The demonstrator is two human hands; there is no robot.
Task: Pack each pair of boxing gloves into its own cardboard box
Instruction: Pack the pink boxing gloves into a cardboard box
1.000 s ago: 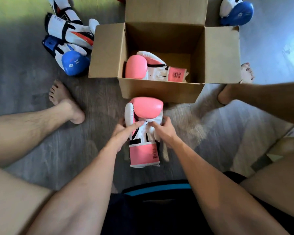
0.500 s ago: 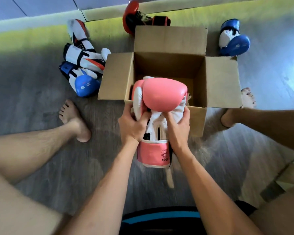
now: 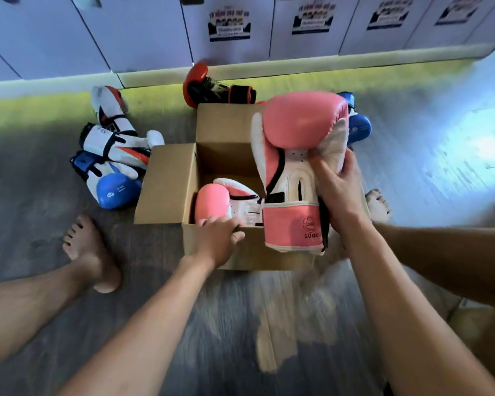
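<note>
In the half second before, both hands had held the second pink glove (image 3: 299, 172) upright at the near wall of the cardboard box (image 3: 166, 184); now the right hand (image 3: 336, 192) alone carried it, fingers wrapped around its palm side, raised over the right half of the opening with its cuff down. The left hand (image 3: 216, 241) had let go and dropped to the near rim, fingers curled over the edge and touching the first pink glove (image 3: 212, 202) lying inside near the front left corner. That looked like steadying the box or making room so the pair could sit together. Counted: one open box; two pink gloves; on the floor (image 3: 40, 224) two blue-and-white gloves, one off the box's left flap and one beyond its far right corner; two white gloves with red trim at the left; one red glove behind the far flap.
</note>
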